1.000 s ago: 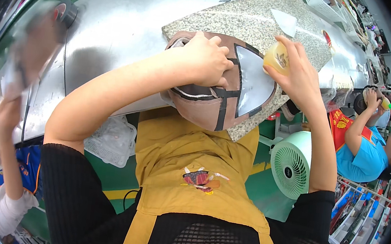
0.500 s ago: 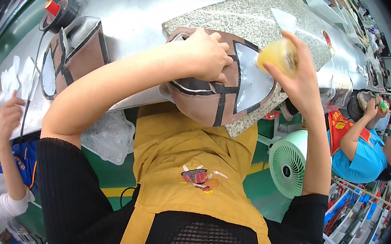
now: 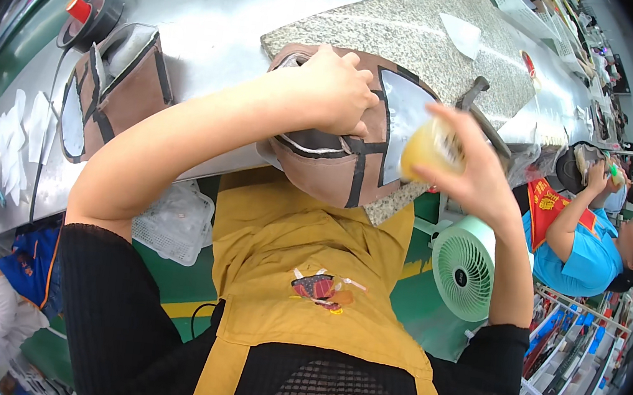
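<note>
A brown shoe upper [image 3: 326,175] with black strips and a pale, shiny toe section [image 3: 409,111] lies across the stone slab's near edge. My left hand [image 3: 335,91] presses down over its middle, fingers bent against the brown material and gripping it. In my right hand [image 3: 482,165] is a yellow, rounded, translucent container [image 3: 431,149], smeared by motion. It hangs over the right end of the toe section, part of which it hides; whether the two touch, I cannot tell. A second brown upper [image 3: 123,88] stands on the metal table to the left.
The speckled stone slab [image 3: 334,33] rests on the metal table [image 3: 198,0]. A dark tool [image 3: 472,93] lies near my right hand. Left stands a black reel with a red top [image 3: 78,9]. A green fan [image 3: 463,267] is below right. Co-workers [image 3: 586,241] sit on both sides.
My right hand has moved down and slightly left with the yellow container, baring the dark tool on the slab. My left hand stays put. The co-worker's raised hand at left has gone down.
</note>
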Demonstrator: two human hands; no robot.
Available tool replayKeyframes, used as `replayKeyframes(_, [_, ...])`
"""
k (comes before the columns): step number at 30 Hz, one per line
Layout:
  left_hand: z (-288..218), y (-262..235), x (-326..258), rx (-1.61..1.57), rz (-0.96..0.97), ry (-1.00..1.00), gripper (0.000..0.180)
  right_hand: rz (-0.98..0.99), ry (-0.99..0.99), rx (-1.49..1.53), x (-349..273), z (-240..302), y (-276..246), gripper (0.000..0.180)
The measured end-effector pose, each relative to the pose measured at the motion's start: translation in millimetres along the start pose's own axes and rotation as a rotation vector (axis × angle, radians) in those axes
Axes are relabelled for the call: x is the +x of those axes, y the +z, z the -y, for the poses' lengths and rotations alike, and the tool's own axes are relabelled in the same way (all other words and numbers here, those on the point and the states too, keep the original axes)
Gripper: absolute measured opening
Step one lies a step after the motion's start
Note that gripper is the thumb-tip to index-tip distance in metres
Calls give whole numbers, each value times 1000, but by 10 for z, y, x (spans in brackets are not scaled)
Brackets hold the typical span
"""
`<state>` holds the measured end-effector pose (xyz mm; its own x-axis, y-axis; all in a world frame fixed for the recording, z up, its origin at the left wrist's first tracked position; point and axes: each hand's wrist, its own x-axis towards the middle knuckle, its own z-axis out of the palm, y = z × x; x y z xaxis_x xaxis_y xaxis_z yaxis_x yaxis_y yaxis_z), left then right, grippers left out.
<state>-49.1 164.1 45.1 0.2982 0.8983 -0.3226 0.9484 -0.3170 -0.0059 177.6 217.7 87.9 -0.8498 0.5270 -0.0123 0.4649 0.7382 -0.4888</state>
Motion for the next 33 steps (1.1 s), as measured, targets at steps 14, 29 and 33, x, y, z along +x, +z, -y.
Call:
replayKeyframes(14, [3, -18, -6, -20, -2, -2, 53, 70, 47, 27, -78, -60, -46, 63])
replayKeyframes(29, [5, 5, -5, -22, -23, -8, 53, 41, 53, -48, 96, -55, 4, 65])
replayKeyframes(33, [-15, -60, -14, -24, 22, -29, 53, -186, -9, -125, 281, -142, 114, 65])
